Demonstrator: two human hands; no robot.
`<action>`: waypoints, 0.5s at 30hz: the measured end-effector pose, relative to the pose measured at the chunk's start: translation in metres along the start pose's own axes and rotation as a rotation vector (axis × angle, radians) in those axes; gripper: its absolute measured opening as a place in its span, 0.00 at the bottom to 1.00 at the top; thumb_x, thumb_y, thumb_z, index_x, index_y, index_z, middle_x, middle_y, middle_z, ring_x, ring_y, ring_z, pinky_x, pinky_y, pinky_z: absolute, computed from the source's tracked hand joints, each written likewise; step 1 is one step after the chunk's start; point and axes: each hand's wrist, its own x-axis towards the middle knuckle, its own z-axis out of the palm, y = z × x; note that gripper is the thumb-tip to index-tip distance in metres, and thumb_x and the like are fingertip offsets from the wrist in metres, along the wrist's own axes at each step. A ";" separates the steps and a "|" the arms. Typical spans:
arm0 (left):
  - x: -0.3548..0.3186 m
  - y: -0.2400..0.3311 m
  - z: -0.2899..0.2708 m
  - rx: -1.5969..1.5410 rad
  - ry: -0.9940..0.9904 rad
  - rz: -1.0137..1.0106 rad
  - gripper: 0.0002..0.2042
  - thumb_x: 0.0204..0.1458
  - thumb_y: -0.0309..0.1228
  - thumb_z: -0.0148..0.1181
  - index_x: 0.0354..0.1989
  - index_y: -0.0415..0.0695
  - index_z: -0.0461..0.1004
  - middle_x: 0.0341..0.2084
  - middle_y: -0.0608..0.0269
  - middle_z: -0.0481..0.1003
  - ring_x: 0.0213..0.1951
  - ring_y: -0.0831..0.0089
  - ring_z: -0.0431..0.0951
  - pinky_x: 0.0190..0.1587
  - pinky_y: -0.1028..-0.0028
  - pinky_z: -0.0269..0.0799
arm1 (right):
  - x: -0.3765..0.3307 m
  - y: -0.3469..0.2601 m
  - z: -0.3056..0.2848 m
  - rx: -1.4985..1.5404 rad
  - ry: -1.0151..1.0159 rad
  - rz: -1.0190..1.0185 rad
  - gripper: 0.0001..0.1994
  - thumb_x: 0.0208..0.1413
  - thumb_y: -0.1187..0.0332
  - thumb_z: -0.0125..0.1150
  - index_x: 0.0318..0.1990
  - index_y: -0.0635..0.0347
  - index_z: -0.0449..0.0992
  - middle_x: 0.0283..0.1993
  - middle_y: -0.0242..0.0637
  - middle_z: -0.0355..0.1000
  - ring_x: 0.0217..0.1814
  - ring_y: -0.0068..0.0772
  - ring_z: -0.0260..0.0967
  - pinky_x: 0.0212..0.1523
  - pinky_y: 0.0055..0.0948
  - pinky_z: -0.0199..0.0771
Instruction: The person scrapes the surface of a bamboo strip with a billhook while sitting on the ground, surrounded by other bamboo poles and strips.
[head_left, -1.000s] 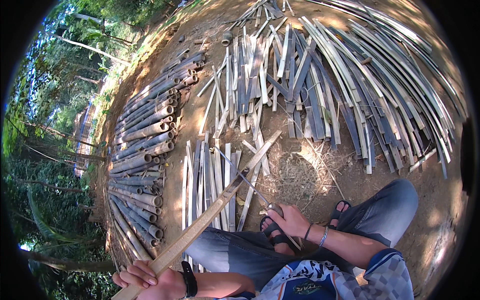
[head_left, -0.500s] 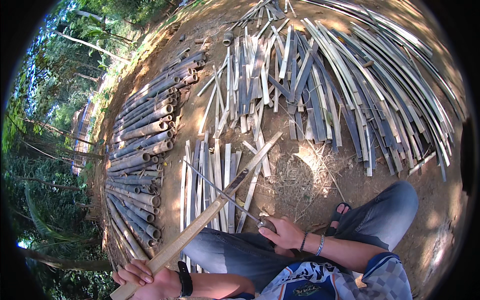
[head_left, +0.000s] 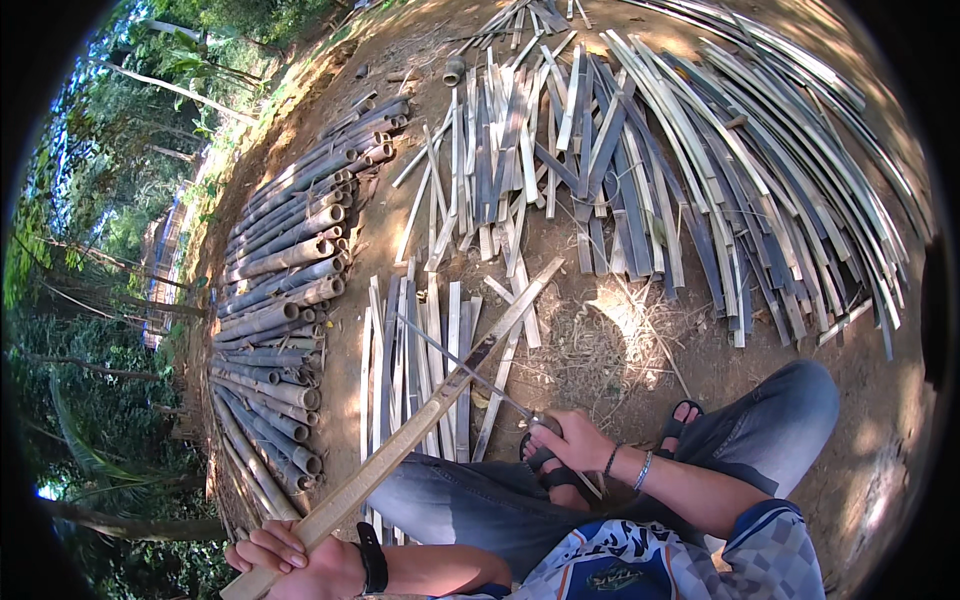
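Note:
My left hand (head_left: 300, 560) is wrapped round the lower end of a long, pale bamboo strip (head_left: 400, 441), which slants up and away to the right. A dark patch marks the strip near its far part. In my right hand (head_left: 572, 441) is the handle of a long, thin-bladed knife (head_left: 508, 396). Its blade points up and to the left and crosses the strip near the dark patch. Whether the edge bites into the bamboo I cannot tell.
Cut bamboo poles (head_left: 290, 265) lie stacked on the left. Split bamboo strips (head_left: 745, 190) spread over the ground ahead and to the right, with a smaller bundle (head_left: 455, 330) just beyond my legs. Fine shavings (head_left: 610, 350) cover the dirt near my sandalled feet (head_left: 545, 460).
My right hand and the knife have shifted slightly up and to the right, the blade sliding along the strip toward its far end. My left hand stays put. One sandalled foot now shows more fully.

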 end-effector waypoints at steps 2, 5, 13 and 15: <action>0.004 0.001 -0.008 -0.039 -0.062 -0.002 0.32 0.55 0.65 0.26 0.24 0.44 0.56 0.09 0.71 0.51 0.10 0.82 0.50 0.11 0.83 0.44 | 0.000 -0.005 0.001 -0.051 -0.009 -0.008 0.22 0.55 0.50 0.53 0.34 0.65 0.72 0.22 0.50 0.72 0.27 0.54 0.72 0.29 0.43 0.71; 0.003 0.001 -0.009 -0.073 -0.025 0.008 0.32 0.55 0.65 0.26 0.25 0.44 0.56 0.09 0.70 0.51 0.10 0.82 0.50 0.11 0.83 0.45 | -0.011 -0.024 0.003 -0.090 -0.054 -0.024 0.22 0.55 0.50 0.54 0.33 0.65 0.71 0.20 0.49 0.71 0.26 0.53 0.72 0.27 0.41 0.71; 0.001 0.000 -0.007 -0.017 0.018 0.012 0.31 0.55 0.65 0.30 0.24 0.45 0.55 0.09 0.70 0.50 0.10 0.82 0.50 0.11 0.83 0.45 | 0.002 -0.014 0.004 -0.069 0.016 -0.041 0.22 0.56 0.49 0.52 0.29 0.64 0.72 0.17 0.47 0.69 0.23 0.50 0.72 0.27 0.41 0.70; 0.002 0.000 -0.009 -0.072 -0.018 0.001 0.31 0.55 0.65 0.30 0.24 0.45 0.55 0.09 0.70 0.51 0.10 0.82 0.50 0.11 0.83 0.45 | -0.007 -0.023 -0.002 -0.049 -0.076 -0.033 0.22 0.56 0.49 0.51 0.29 0.64 0.72 0.17 0.46 0.69 0.23 0.50 0.72 0.27 0.41 0.70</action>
